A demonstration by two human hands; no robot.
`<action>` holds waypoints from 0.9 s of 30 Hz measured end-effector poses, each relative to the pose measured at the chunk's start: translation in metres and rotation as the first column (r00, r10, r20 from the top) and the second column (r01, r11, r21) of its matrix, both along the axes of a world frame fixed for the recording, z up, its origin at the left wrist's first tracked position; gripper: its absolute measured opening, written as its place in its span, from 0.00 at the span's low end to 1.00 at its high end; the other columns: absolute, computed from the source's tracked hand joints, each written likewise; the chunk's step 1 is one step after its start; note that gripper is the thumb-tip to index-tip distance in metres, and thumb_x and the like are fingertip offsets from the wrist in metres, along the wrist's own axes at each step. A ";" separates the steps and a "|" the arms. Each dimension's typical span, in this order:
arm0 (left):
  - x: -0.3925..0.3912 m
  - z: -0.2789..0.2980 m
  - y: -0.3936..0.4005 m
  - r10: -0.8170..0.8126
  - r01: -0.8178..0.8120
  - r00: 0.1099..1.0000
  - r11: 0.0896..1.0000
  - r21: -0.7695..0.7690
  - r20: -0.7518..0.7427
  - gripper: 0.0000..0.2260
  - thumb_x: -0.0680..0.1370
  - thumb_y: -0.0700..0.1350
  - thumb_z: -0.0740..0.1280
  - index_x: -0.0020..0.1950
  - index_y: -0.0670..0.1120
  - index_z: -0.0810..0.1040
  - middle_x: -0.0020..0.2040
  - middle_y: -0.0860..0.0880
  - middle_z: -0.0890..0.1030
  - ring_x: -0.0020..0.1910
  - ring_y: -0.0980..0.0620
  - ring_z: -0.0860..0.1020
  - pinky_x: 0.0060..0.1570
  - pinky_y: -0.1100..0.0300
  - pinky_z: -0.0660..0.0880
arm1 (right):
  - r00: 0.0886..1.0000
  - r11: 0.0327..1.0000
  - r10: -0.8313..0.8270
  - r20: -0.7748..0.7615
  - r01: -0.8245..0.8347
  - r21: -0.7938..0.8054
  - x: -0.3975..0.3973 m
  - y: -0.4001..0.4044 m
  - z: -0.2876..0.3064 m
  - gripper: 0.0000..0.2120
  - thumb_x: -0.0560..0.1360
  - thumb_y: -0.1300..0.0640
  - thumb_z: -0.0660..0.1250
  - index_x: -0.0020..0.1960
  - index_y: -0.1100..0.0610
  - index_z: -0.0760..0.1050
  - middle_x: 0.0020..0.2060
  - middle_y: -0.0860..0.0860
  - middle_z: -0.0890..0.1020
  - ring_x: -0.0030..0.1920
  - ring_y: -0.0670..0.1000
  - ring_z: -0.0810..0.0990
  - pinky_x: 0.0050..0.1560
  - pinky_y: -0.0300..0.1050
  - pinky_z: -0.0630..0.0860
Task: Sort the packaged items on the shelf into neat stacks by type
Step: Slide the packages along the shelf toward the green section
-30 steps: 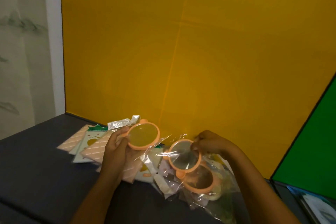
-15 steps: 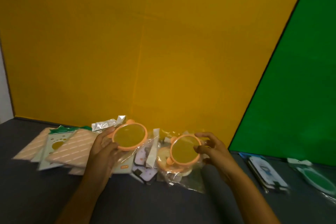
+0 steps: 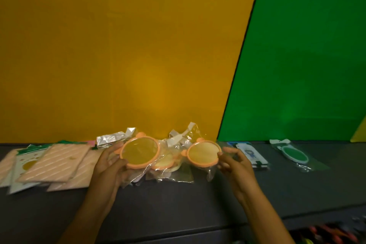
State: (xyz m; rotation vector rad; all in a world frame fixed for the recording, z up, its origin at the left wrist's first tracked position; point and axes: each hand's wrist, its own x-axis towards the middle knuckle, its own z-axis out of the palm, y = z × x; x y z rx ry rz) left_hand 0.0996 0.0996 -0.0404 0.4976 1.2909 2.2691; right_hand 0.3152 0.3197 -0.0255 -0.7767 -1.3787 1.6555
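Over on the far left of the dark grey shelf (image 3: 178,204) lies a loose heap of flat peach-striped packets (image 3: 57,162), overlapping, with a white card packet with gold dots (image 3: 25,164) tucked among them. A crinkled silver-clear wrapper (image 3: 112,139) sticks up behind. To the right, a blue-and-white carded packet (image 3: 250,154) lies flat, and further along a green oval item in a clear bag (image 3: 295,153) sits well apart from it. Yellow wall panel (image 3: 118,55) behind, green panel (image 3: 307,55) beside it.

Centre stage: two round peach-rimmed mirrors with little ears, each in clear plastic. The left hand (image 3: 108,168) grips the left-hand mirror (image 3: 140,151), thumb on its near rim, fingers curled up behind the far edge, tilting it face-up above the shelf. The right hand (image 3: 235,166) pinches the right-hand mirror (image 3: 204,154) at its right rim, fingers bent around the edge. Between and beneath them, more bagged peach round pieces (image 3: 166,162) rest on the shelf, partly hidden by the two held mirrors. Both forearms reach in from the bottom edge.
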 end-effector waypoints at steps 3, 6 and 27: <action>0.023 0.004 0.013 -0.054 0.053 0.998 0.998 0.027 0.022 0.21 0.76 0.26 0.58 0.66 0.42 0.71 0.62 0.37 0.77 0.54 0.36 0.79 0.41 0.47 0.82 | 0.999 0.999 -0.011 -0.037 0.010 -0.037 0.024 0.014 -0.005 0.18 0.73 0.67 0.71 0.58 0.50 0.75 0.59 0.62 0.78 0.49 0.61 0.84 0.45 0.50 0.80; 0.051 0.008 0.027 -0.107 0.108 0.994 0.994 0.029 -0.013 0.21 0.75 0.26 0.60 0.65 0.41 0.72 0.60 0.38 0.78 0.55 0.35 0.79 0.38 0.49 0.82 | 0.995 0.995 0.034 -0.092 -0.042 -0.090 0.052 0.026 -0.005 0.26 0.71 0.71 0.70 0.62 0.46 0.75 0.63 0.64 0.75 0.52 0.62 0.83 0.45 0.50 0.82; 0.280 0.018 0.162 -0.235 0.234 0.972 0.972 -0.021 -0.028 0.19 0.76 0.28 0.61 0.62 0.44 0.74 0.53 0.43 0.81 0.43 0.45 0.85 0.35 0.52 0.82 | 0.978 0.992 -0.098 -0.186 0.082 -0.093 0.288 0.128 -0.001 0.16 0.72 0.70 0.71 0.58 0.61 0.79 0.53 0.60 0.84 0.53 0.59 0.84 0.44 0.41 0.82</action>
